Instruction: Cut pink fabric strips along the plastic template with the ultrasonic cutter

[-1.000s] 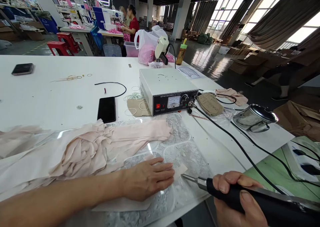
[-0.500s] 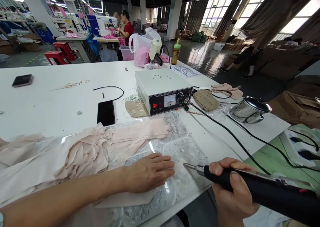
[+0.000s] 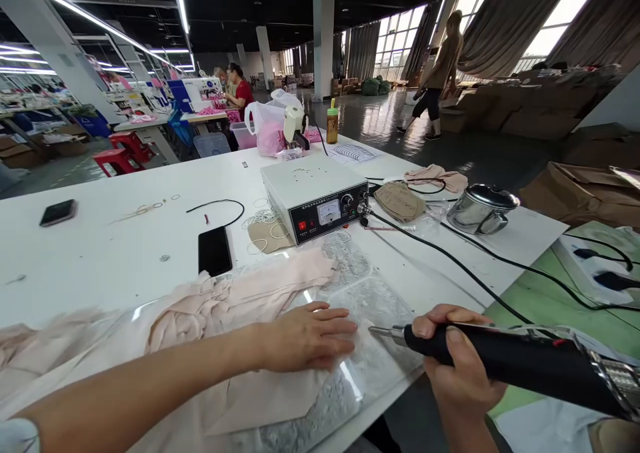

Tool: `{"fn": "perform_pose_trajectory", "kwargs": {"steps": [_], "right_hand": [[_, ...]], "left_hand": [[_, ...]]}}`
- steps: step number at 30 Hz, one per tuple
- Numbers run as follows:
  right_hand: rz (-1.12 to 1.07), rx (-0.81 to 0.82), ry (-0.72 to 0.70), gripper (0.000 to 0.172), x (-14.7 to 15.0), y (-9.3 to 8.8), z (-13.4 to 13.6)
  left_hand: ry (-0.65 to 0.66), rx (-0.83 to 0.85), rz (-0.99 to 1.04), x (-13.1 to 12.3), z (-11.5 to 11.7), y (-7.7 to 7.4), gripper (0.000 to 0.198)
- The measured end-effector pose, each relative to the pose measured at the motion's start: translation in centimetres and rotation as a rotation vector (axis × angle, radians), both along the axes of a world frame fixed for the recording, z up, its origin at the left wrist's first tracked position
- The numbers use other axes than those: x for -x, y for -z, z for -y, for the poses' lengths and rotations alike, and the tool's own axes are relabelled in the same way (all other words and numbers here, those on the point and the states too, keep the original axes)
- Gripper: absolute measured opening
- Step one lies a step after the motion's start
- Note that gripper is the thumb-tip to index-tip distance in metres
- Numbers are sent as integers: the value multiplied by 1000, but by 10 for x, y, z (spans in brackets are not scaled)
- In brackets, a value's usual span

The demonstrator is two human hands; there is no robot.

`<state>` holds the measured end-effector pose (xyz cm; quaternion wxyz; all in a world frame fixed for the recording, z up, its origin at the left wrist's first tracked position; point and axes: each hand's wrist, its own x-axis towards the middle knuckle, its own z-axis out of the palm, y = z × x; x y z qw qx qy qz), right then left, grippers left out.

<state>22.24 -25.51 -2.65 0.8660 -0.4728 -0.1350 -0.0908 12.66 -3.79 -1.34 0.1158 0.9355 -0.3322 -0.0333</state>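
Note:
My left hand [image 3: 310, 336] lies flat with its fingers stretched out, pressing on pale pink fabric pieces [image 3: 265, 400]. Under the fabric is a clear sheet [image 3: 340, 406] over a patterned grey surface. My right hand [image 3: 457, 360] is wrapped round a black corded ultrasonic handpiece [image 3: 520, 363]. Its metal tip [image 3: 383, 332] points left, close to the fabric's edge beside my left fingertips; whether it touches cannot be made out. More pink fabric lies in a ruffled heap [image 3: 185, 320] beyond my left forearm, with flat strips [image 3: 300, 270] to its right.
A grey control box [image 3: 315, 180] with a dial stands mid-table. Its black cable [image 3: 440, 250] runs toward my right side. Nearby are a black phone [image 3: 214, 250], brown pieces [image 3: 400, 202], a metal mug [image 3: 483, 210] and a power strip [image 3: 590, 266]. A person [image 3: 440, 73] walks behind.
The view has tilted upward, and the walking person now shows almost whole. My left fingers are slightly more spread on the fabric. The handpiece tip stays near the same fabric edge.

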Motion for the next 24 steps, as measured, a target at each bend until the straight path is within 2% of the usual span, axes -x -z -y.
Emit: {"fn": "perform_pose_trajectory", "kwargs": {"steps": [4, 8, 18, 24], "right_hand": [[-17, -13, 7, 12, -1, 1, -1], [-33, -26, 25, 12, -2, -1, -2], [-57, -9, 37, 10, -2, -3, -3], [-62, 12, 16, 8, 4, -12, 1]], "left_hand": [[99, -6, -28, -15, -5, 0, 33], [138, 8, -93, -24, -7, 1, 36], [104, 187, -138, -28, -9, 9, 38], [87, 243, -143, -29, -9, 12, 35]]}}
